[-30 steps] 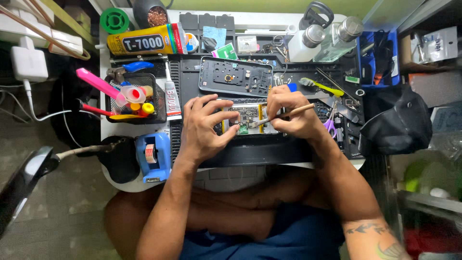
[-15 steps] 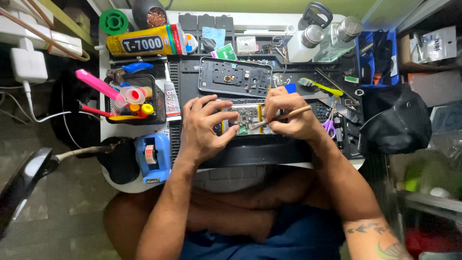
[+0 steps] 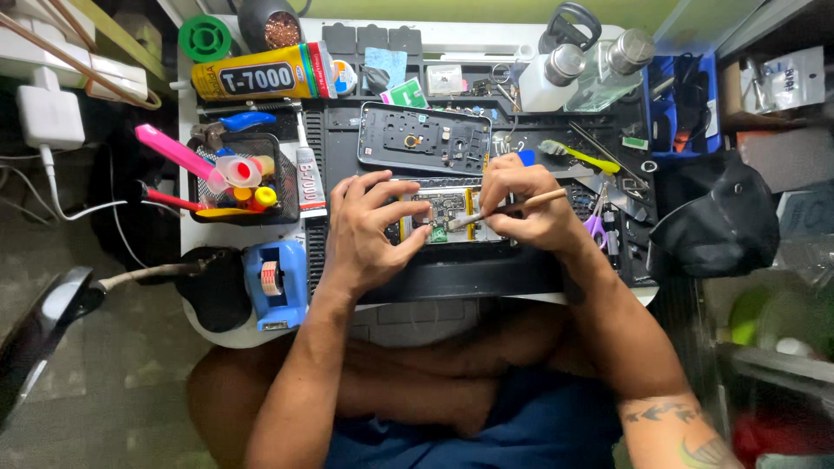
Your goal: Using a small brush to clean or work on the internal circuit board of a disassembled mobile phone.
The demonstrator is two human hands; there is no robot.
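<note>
An opened phone (image 3: pixel 445 211) with its circuit board showing lies on the black work mat (image 3: pixel 452 269) in the middle of the small table. My left hand (image 3: pixel 369 230) rests on the phone's left end, fingers spread, holding it down. My right hand (image 3: pixel 526 204) grips a thin wooden-handled brush (image 3: pixel 508 209), its tip touching the board near a small green part (image 3: pixel 437 233). A separate dark phone back frame (image 3: pixel 426 139) lies just beyond the hands.
A mesh cup of tools and glue bottles (image 3: pixel 239 178) stands at left, with a blue tape dispenser (image 3: pixel 276 282) below it. A large yellow glue tube (image 3: pixel 261 78) lies at the back. Bottles (image 3: pixel 573 69), tweezers and a blue bin (image 3: pixel 678 104) crowd the right; a black cap (image 3: pixel 717 221) sits beside.
The brush tip has shifted slightly across the board. Both hands stay in place on the phone.
</note>
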